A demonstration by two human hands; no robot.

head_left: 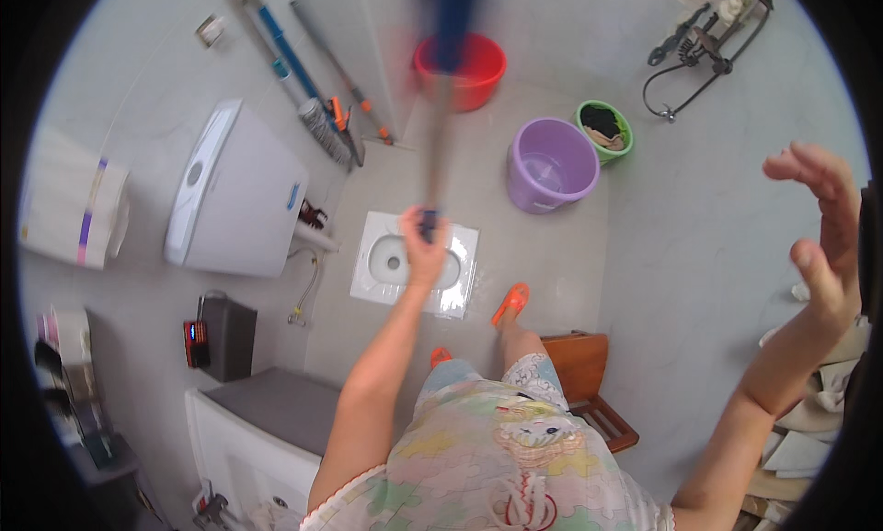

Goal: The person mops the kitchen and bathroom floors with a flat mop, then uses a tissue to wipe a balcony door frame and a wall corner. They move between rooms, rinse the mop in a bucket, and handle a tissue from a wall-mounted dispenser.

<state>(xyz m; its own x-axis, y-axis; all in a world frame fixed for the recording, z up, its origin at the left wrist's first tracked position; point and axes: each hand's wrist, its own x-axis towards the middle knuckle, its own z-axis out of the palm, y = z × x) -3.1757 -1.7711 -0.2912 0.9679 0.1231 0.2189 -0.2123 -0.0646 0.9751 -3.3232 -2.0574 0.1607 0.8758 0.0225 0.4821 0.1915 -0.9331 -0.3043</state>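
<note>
Grip observed: the left hand (425, 246) is closed round the lower end of a long stick (440, 117), which rises toward the camera and blurs into a blue upper section, so its working end cannot be made out. The stick stands over the white squat toilet (457, 278) set in the floor, at the pan's upper edge. The right hand (821, 223) is raised at the right, fingers spread, holding nothing. A red bucket (478, 75) and a purple bucket (550, 163) stand beyond the pan. Judgement: one-handed control of so long a shaft looks weak; bringing the free hand onto it would steady the stroke, and the orange sandals (510, 303) sit near the pan's right edge on glossy floor, so footing warrants care.
</note>
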